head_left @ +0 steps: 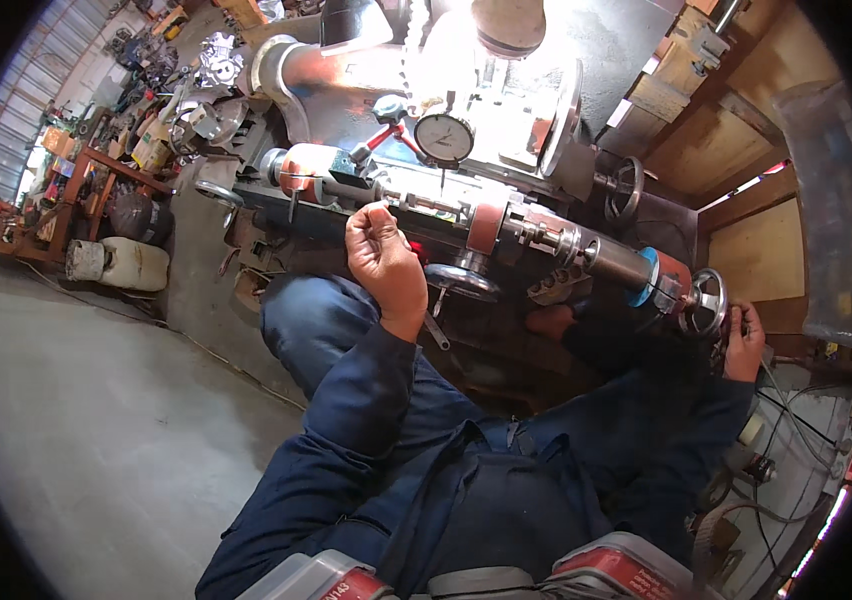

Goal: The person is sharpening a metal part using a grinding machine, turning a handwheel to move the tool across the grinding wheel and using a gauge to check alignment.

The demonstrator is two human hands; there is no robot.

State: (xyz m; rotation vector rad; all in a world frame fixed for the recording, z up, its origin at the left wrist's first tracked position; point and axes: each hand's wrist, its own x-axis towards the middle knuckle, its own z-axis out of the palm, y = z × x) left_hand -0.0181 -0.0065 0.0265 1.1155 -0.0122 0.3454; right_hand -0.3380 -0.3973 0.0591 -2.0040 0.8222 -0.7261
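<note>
My left hand is raised in front of a machine with its fingers curled closed. Its fingertips are at the near end of a thin metal shaft, and whatever they pinch is hidden. A round dial gauge stands over that shaft, its stem pointing down. To the right, my right hand has its fingers bent against the outer rim of a small metal handwheel. This wheel sits at the end of a red and blue housing with a steel barrel.
Below the shaft, a larger handwheel juts toward my knees. Another handwheel is behind on the right. A bright lamp-lit grinding head rises at the back. Machine parts and a white plastic jug lie at the left. Wooden panels border the right.
</note>
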